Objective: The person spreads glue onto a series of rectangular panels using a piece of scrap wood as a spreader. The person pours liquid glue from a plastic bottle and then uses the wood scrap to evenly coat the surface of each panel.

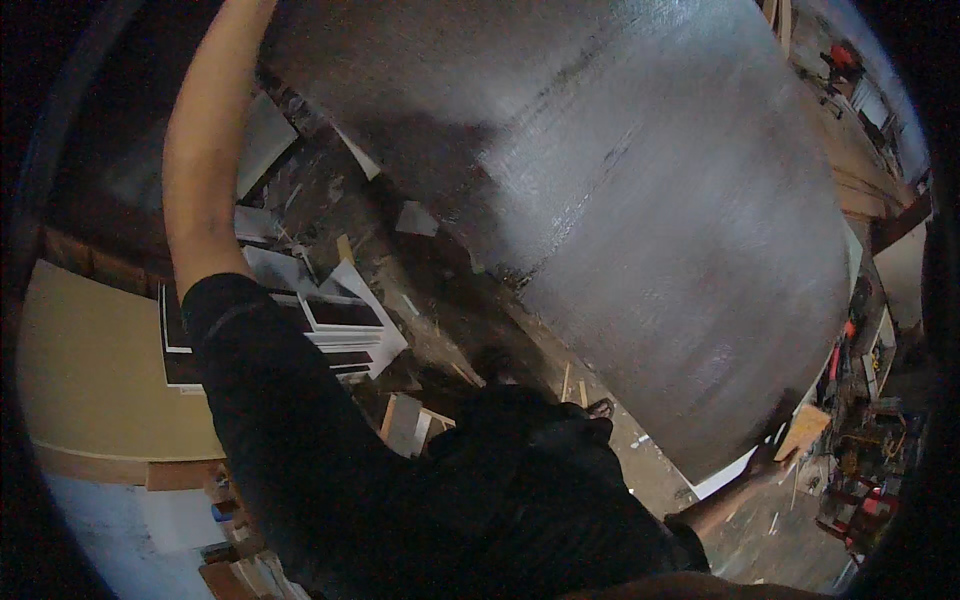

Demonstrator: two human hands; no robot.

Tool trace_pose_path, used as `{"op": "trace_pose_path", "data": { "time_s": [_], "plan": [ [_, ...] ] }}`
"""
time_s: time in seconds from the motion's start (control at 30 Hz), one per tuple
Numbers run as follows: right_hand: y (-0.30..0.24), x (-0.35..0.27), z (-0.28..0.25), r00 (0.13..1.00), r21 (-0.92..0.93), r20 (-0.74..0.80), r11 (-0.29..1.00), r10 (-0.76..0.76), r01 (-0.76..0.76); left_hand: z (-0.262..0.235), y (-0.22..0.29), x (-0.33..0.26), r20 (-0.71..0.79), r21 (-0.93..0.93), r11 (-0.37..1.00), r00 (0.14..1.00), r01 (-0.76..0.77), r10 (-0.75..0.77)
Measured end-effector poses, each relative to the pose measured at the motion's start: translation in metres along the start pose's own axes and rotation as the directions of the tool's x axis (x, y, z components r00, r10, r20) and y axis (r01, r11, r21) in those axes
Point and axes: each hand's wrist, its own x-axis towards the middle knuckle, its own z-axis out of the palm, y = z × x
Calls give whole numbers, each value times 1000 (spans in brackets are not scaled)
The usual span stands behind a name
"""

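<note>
A large dark grey-brown sheet (690,270) fills the middle and right, its surface streaked with a pale, shiny film. My left arm stretches up past the top edge, so my left hand is out of view. My right hand (765,462) is low on the right, at the sheet's near corner. Its fingers seem closed on the lower edge of a flat tan piece (803,432), which looks like wood; the grip is small and dim. A white strip (724,474) shows under the sheet's corner beside that hand.
White-edged boards (350,335) lie stacked to the left below my arm. A yellowish panel (110,360) stands at the far left. Scraps and thin wood strips litter the floor (440,340). Tools and red items (865,500) crowd the lower right.
</note>
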Motion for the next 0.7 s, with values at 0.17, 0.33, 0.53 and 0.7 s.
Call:
{"op": "trace_pose_path", "data": {
  "time_s": [0.17,0.33,0.53,0.7],
  "plan": [
    [17,15,17,962,-563,123,782,-242,269,5,-201,-40,107,-109,988,990,108,-97],
    [0,-55,206,977,-69,144,986,160,-151,41,-419,-87,193,-147,974,971,173,-144],
    [23,-166,341,547,186,817,816,182,-548,89,-553,-108,190,-278,913,949,299,-253],
    [46,-215,382,946,-117,317,993,66,-30,84,-623,-112,178,-450,829,943,333,-282]
  ]
}}
